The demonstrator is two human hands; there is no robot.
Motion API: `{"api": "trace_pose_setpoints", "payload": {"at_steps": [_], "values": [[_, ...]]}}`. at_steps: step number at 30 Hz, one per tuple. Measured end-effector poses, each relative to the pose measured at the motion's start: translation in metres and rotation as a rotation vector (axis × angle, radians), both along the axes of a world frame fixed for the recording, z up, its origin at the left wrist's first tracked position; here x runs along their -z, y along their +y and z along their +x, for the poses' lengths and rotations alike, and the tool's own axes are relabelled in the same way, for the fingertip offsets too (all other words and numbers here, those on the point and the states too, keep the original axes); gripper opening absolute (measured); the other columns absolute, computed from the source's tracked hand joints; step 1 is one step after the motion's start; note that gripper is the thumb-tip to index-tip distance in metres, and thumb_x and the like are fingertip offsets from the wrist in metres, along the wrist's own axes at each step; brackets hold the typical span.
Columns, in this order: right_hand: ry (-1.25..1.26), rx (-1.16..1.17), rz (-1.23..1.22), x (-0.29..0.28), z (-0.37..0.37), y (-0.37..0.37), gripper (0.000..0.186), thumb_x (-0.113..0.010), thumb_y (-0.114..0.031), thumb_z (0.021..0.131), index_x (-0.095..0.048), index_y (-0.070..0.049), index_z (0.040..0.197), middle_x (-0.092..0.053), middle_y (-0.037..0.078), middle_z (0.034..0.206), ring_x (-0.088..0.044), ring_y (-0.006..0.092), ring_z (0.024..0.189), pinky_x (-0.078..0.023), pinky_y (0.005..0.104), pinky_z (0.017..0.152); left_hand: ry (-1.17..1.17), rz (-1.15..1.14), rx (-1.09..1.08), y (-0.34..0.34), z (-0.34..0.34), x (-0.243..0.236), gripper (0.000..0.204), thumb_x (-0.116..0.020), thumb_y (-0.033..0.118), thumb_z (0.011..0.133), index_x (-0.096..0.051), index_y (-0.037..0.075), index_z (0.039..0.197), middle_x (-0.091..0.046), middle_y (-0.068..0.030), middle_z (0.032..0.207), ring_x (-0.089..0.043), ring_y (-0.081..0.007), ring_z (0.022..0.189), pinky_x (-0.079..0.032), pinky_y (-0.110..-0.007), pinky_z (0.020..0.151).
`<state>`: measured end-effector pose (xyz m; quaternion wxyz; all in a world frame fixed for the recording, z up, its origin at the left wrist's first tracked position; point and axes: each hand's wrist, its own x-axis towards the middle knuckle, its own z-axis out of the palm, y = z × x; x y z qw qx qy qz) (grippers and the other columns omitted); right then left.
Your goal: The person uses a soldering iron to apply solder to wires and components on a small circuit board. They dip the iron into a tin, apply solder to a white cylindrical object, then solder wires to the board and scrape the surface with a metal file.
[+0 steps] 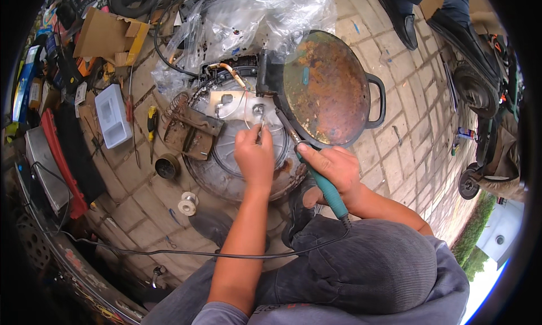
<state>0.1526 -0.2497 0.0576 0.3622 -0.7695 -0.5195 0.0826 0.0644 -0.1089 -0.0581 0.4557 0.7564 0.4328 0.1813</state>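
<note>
In the middle of the head view, my left hand (254, 153) pinches a thin white wire (247, 108) over a round grimy metal base (203, 171) with a pale plate (224, 97) and an orange wired part (230, 72). My right hand (337, 172) grips a soldering iron (319, 184) with a green handle, its black cord crossing my left forearm. The iron's metal end points toward the base, beside a hinged round plate (327, 88) with a rusty surface and black handle. A rusty bracket with coiled wire (200, 136) sits on the base's left.
Brick paving (384, 161) holds a clear plastic bag (254, 14), a white plastic tray (113, 116), yellow screwdriver (152, 124), small tin (167, 166), solder spool (188, 204) and piled tools and cardboard (101, 34) at left. Another person's shoes (403, 26) and wheeled equipment (474, 91) are at right.
</note>
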Motion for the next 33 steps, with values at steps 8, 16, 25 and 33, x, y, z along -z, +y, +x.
{"api": "trace_pose_setpoints", "payload": {"at_steps": [8,16,25,33], "values": [[0.179,-0.048,0.055,0.026,-0.008,-0.019,0.086,-0.080,-0.054,0.073,-0.061,0.001,0.136,-0.071,0.013,0.095,-0.068,0.0280,0.079,-0.052,0.0378,0.069,0.025,-0.404,-0.101,0.014,0.002,0.014,0.029,-0.075,0.017,0.089,-0.074,-0.007,0.105,-0.075,-0.0162,0.088,-0.068,-0.0199,0.077,-0.053,-0.033,0.075],[0.159,0.083,0.117,0.027,-0.008,-0.021,0.062,-0.082,-0.029,0.082,-0.062,0.007,0.129,-0.071,0.019,0.100,-0.071,0.0315,0.086,-0.058,0.0367,0.072,0.071,-0.238,-0.003,0.015,-0.001,0.021,0.026,-0.070,0.018,0.091,-0.075,-0.004,0.104,-0.073,-0.0232,0.093,-0.070,-0.0368,0.083,-0.053,-0.041,0.078],[0.205,0.206,0.129,0.038,-0.013,-0.011,0.044,-0.071,0.000,0.076,-0.065,0.009,0.119,-0.071,0.019,0.095,-0.072,0.0314,0.084,-0.059,0.0362,0.073,0.156,-0.222,-0.017,0.014,0.008,0.016,0.024,-0.070,0.018,0.091,-0.075,-0.002,0.102,-0.072,-0.0216,0.097,-0.069,-0.0391,0.086,-0.053,-0.042,0.079],[0.246,0.195,0.117,0.040,-0.008,-0.006,0.042,-0.070,0.001,0.078,-0.065,0.009,0.118,-0.071,0.019,0.096,-0.072,0.0312,0.084,-0.059,0.0362,0.074,0.165,-0.166,0.008,0.015,0.009,0.012,0.024,-0.071,0.018,0.092,-0.074,-0.004,0.102,-0.073,-0.0196,0.092,-0.069,-0.0311,0.079,-0.053,-0.038,0.075]]}}
